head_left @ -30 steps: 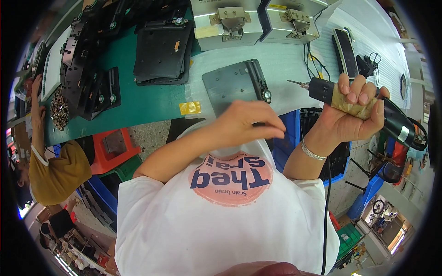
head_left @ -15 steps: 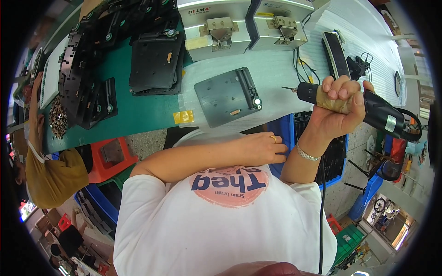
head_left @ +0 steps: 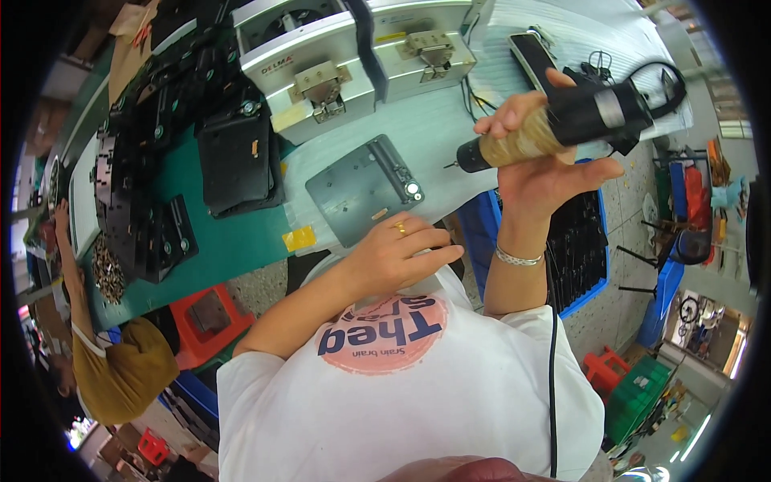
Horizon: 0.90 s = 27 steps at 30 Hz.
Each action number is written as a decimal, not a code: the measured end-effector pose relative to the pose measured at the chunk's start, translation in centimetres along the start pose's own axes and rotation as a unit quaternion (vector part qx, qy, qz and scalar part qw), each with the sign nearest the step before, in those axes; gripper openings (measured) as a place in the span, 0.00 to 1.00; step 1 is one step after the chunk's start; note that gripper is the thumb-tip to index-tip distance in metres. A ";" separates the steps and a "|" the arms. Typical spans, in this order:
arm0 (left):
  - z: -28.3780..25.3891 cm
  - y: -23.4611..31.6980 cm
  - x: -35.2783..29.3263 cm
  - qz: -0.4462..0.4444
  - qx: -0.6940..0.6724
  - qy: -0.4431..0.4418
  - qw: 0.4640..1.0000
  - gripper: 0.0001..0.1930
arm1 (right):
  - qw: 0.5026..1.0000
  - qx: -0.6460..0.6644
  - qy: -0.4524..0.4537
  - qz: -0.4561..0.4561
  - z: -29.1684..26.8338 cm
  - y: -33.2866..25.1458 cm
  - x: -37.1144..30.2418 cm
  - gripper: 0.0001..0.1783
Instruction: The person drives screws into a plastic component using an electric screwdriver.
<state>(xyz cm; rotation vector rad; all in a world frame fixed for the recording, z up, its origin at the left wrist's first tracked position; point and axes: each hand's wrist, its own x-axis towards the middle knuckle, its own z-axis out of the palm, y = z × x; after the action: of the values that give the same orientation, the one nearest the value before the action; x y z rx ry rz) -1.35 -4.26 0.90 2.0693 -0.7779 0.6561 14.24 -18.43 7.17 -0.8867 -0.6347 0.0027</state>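
Since the earlier frame the right hand (head_left: 546, 173) has tipped the electric screwdriver (head_left: 554, 128) from upright to nearly level, bit pointing left over the bench's (head_left: 241, 249) near edge; its fingers are wrapped fully round the tan grip; the left hand (head_left: 397, 253), half-curled and holding nothing, has come up to the near edge, touching the grey metal plate (head_left: 361, 189); black parts (head_left: 237, 157) lie toward the left end.

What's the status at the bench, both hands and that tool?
Right hand gripping black corded power screwdriver, tip raised off bench. Left hand empty, at near edge of flat grey metal plate. Nothing between tip and plate.
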 end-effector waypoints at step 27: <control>-3.4 -1.1 -4.7 -0.161 0.110 0.176 0.965 0.20 | 0.989 0.141 0.016 0.040 0.0 0.2 1.5 0.71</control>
<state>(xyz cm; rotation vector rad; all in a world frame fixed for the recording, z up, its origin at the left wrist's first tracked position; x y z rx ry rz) -4.33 0.46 -1.09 2.1262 -0.1656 0.9216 15.50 -17.93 7.75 -0.6372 -0.5523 0.1474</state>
